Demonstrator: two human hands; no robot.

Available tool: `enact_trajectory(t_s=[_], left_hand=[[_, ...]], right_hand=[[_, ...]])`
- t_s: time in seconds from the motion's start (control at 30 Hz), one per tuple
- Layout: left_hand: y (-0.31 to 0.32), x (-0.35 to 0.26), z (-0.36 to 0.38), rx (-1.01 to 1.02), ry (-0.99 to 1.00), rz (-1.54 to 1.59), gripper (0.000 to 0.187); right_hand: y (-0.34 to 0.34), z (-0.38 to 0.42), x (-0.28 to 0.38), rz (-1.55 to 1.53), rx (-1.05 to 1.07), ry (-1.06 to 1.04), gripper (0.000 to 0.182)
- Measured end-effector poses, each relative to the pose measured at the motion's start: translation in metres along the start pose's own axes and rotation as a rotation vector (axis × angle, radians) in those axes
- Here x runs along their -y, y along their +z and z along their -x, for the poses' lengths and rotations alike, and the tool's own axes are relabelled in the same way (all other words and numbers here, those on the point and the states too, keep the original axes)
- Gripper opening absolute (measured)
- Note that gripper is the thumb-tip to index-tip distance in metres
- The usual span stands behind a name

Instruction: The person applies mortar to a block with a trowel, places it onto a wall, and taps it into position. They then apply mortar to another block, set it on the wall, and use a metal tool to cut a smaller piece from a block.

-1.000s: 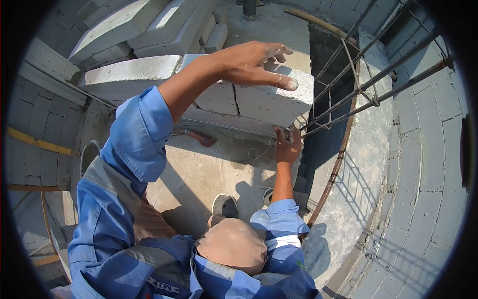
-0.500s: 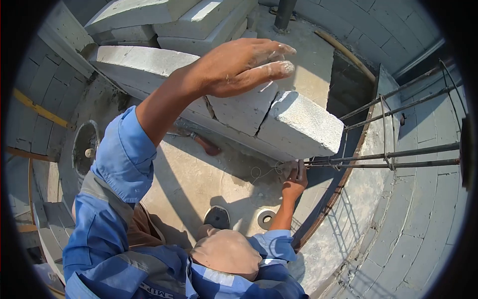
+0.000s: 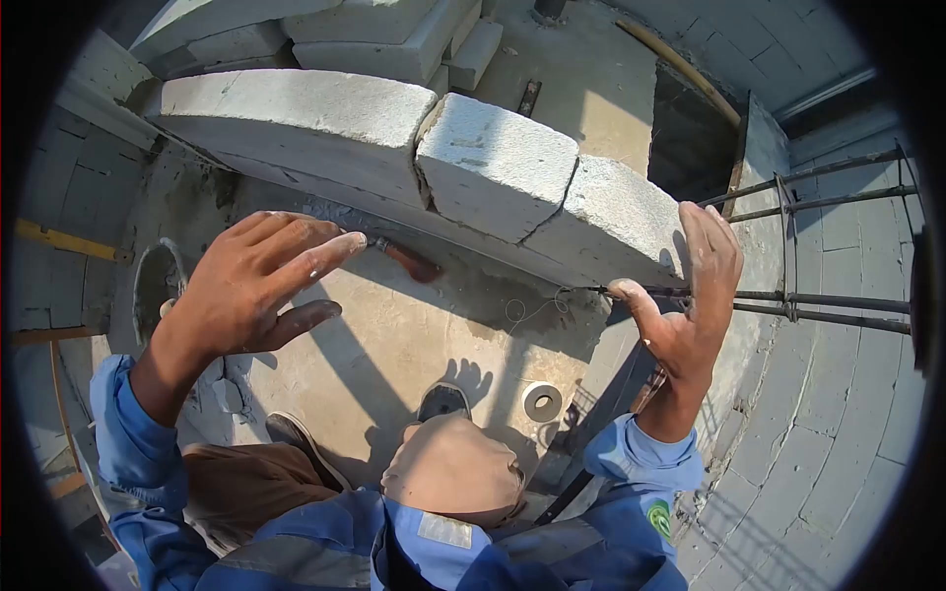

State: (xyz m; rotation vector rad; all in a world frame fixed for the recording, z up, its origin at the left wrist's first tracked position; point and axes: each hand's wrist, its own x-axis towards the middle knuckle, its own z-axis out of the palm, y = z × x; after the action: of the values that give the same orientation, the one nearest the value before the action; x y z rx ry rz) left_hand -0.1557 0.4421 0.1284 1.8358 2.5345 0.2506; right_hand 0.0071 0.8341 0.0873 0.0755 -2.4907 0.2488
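My left hand [image 3: 261, 281] hangs in the air left of centre, its fingers apart and holding nothing. My right hand [image 3: 690, 291] is raised at the right end of the low block wall, fingers spread, its fingertips near or touching the end block [image 3: 626, 212]. A middle block [image 3: 498, 158] sits beside it, with a narrow dark joint between them. To the left runs a long block [image 3: 305, 103]. On the floor, below the wall, lies a tool with a reddish-brown handle [image 3: 412, 261]. Thin wire or string [image 3: 537, 310] curls near the wall's foot.
Steel rebar [image 3: 847, 300] juts in from the right, behind my right hand. Stacked blocks [image 3: 374, 34] stand beyond the wall. A bucket [image 3: 158, 281] is at the left. A round grey roll [image 3: 542, 402] lies near my shoe [image 3: 443, 399]. A dark opening [image 3: 690, 133] lies beyond the wall.
My left hand has moved from above the wall down and left. My right hand has risen from the wall's lower face to its right end, and its fingers have spread.
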Motion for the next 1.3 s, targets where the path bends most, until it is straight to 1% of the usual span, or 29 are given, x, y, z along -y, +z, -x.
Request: enact_trajectory(t_s=[0.07, 0.1, 0.13, 0.17, 0.23, 0.27, 0.37, 0.43, 0.5, 0.53, 0.57, 0.63, 0.7, 0.73, 0.77, 0.8, 0.83, 0.9, 0.93, 0.97, 1.0, 1.03, 1.07, 1.13, 1.17, 1.2, 1.23, 1.27, 1.3], left_hand=[[0.006, -0.003, 0.030, 0.034, 0.011, -0.012, 0.072], [0.008, -0.004, 0.045, 0.063, -0.047, -0.006, 0.072], [0.009, -0.002, 0.057, 0.085, -0.106, -0.008, 0.072], [0.010, 0.000, 0.071, 0.073, -0.088, -0.013, 0.072], [0.011, 0.006, 0.097, 0.045, -0.243, 0.091, 0.069], [0.010, 0.009, 0.108, 0.031, -0.264, 0.109, 0.067], [0.008, 0.018, 0.145, -0.051, -0.306, 0.150, 0.069], [0.004, 0.020, 0.171, -0.051, -0.380, 0.146, 0.069], [0.006, 0.026, 0.192, -0.092, -0.460, 0.255, 0.065], [0.009, 0.030, 0.203, -0.111, -0.487, 0.262, 0.065], [0.013, 0.033, 0.213, -0.122, -0.504, 0.361, 0.063], [0.030, 0.037, 0.237, -0.158, -0.517, 0.518, 0.061], [0.048, 0.037, 0.252, -0.174, -0.513, 0.614, 0.059], [0.063, 0.036, 0.261, -0.157, -0.510, 0.638, 0.063], [0.077, 0.033, 0.268, -0.140, -0.520, 0.696, 0.067], [0.086, 0.027, 0.274, -0.082, -0.570, 0.777, 0.068], [0.106, 0.024, 0.282, -0.100, -0.507, 0.784, 0.070], [0.126, 0.012, 0.295, 0.007, -0.519, 1.081, 0.076], [0.122, 0.002, 0.299, 0.014, -0.510, 1.229, 0.074], [0.127, -0.005, 0.305, -0.016, -0.473, 1.392, 0.081], [0.122, -0.013, 0.311, -0.077, -0.483, 1.603, 0.095], [0.113, -0.021, 0.316, -0.143, -0.482, 1.810, 0.110], [0.106, -0.028, 0.322, -0.168, -0.494, 1.805, 0.110], [0.090, -0.038, 0.333, -0.736, -0.284, 1.773, 0.134], [0.081, -0.041, 0.336, -0.752, -0.303, 1.774, 0.134], [0.072, -0.044, 0.338, -1.039, -0.279, 1.696, 0.141], [0.065, -0.045, 0.340, -1.311, -0.243, 1.591, 0.149], [0.063, -0.044, 0.344, -1.405, -0.320, 1.352, 0.144], [0.057, -0.047, 0.346, -1.398, -0.311, 1.351, 0.144]], right_hand=[[0.007, -0.028, -0.011, 0.038, 0.185, -0.002, 0.103], [0.011, -0.036, -0.016, 0.035, 0.276, 0.006, 0.108], [0.015, -0.040, -0.022, 0.011, 0.334, 0.007, 0.110], [0.015, -0.046, -0.026, 0.029, 0.323, 0.015, 0.110], [0.011, -0.053, -0.025, 0.039, 0.579, 0.232, 0.111], [0.007, -0.050, -0.023, 0.055, 0.560, 0.229, 0.111], [-0.011, -0.049, -0.001, 0.129, 0.535, 0.156, 0.108], [-0.046, -0.047, 0.036, 0.247, 0.554, 0.280, 0.108], [-0.075, -0.037, 0.051, 0.205, 0.526, 0.275, 0.105], [-0.086, -0.035, 0.065, 0.175, 0.452, 0.175, 0.100], [-0.095, -0.035, 0.080, 0.133, 0.380, 0.064, 0.096], [-0.114, -0.050, 0.120, -0.020, 0.541, 0.366, 0.108], [-0.124, -0.056, 0.143, -0.066, 0.573, 0.229, 0.109], [-0.125, -0.051, 0.147, -0.098, 0.529, 0.159, 0.111], [-0.117, -0.056, 0.150, -0.139, 0.491, 0.093, 0.113], [-0.103, -0.073, 0.183, -0.275, 0.491, 0.149, 0.118], [-0.089, -0.086, 0.219, -0.407, 0.497, 0.214, 0.123], [-0.056, -0.102, 0.253, -0.376, 0.526, 0.081, 0.126], [-0.034, -0.108, 0.274, -0.435, 0.472, 0.061, 0.124], [-0.013, -0.111, 0.297, -0.488, 0.415, 0.051, 0.123], [0.009, -0.112, 0.327, -0.565, 0.373, 0.052, 0.118], [0.028, -0.117, 0.344, -0.504, 0.353, -0.110, 0.115], [0.047, -0.123, 0.363, -0.446, 0.327, -0.269, 0.112], [0.076, -0.135, 0.426, -0.473, 0.246, -0.598, 0.102], [0.090, -0.140, 0.452, -0.478, 0.181, -0.723, 0.098], [0.106, -0.144, 0.478, -0.471, 0.093, -0.842, 0.095], [0.128, -0.137, 0.502, -0.491, -0.016, -0.893, 0.096], [0.142, -0.123, 0.526, -0.480, -0.018, -0.891, 0.092], [0.159, -0.106, 0.550, -0.438, -0.109, -0.933, 0.084]])
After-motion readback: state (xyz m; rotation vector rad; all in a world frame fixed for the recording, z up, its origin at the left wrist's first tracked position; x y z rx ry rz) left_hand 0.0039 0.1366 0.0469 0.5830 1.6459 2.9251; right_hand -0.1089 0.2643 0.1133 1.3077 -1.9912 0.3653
